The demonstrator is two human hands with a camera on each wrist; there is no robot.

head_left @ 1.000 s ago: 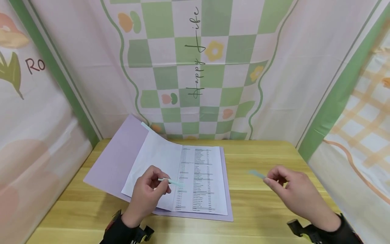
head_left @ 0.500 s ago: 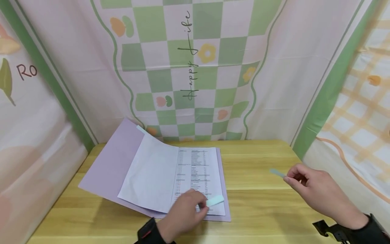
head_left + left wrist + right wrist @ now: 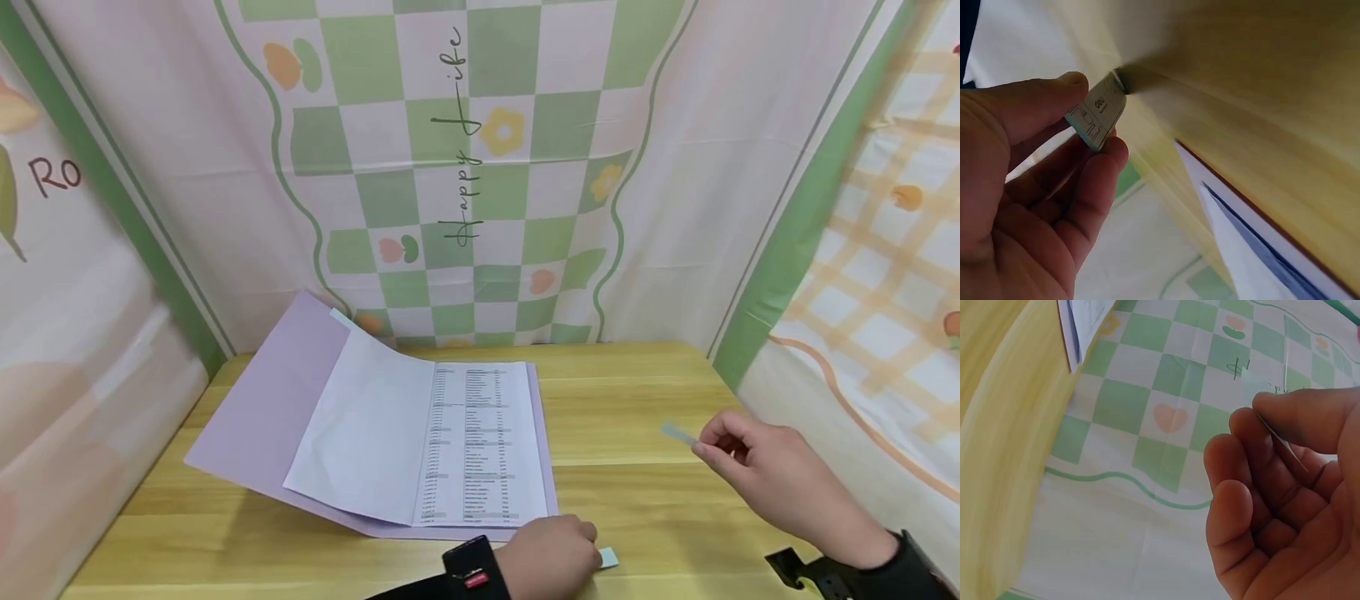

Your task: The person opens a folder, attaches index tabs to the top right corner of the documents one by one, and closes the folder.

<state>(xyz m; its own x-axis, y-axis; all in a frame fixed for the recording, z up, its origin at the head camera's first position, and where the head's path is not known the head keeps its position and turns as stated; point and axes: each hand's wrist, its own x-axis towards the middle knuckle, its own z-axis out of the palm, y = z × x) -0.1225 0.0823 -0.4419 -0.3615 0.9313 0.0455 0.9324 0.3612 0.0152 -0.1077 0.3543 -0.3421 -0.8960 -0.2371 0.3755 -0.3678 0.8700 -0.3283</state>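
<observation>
My left hand pinches a small pad of pale green sticky notes between thumb and fingers, low over the table at the folder's near right corner. Printing shows on the pad's back in the left wrist view, and its far end is right at the tabletop. My right hand holds a single pale green sticky strip by one end, raised at the right. Between thumb and forefinger the strip shows again in the right wrist view. A lilac folder lies spread on the table, with printed sheets inside.
One turned white page leans left against the raised folder cover, with a pale green tab at its top edge. The wooden table ends at a patterned curtain behind and on both sides.
My left hand has moved right and down with the sticky-note pad, from over the pages to the table beside the folder. My right hand has shifted slightly right, still holding the strip.
</observation>
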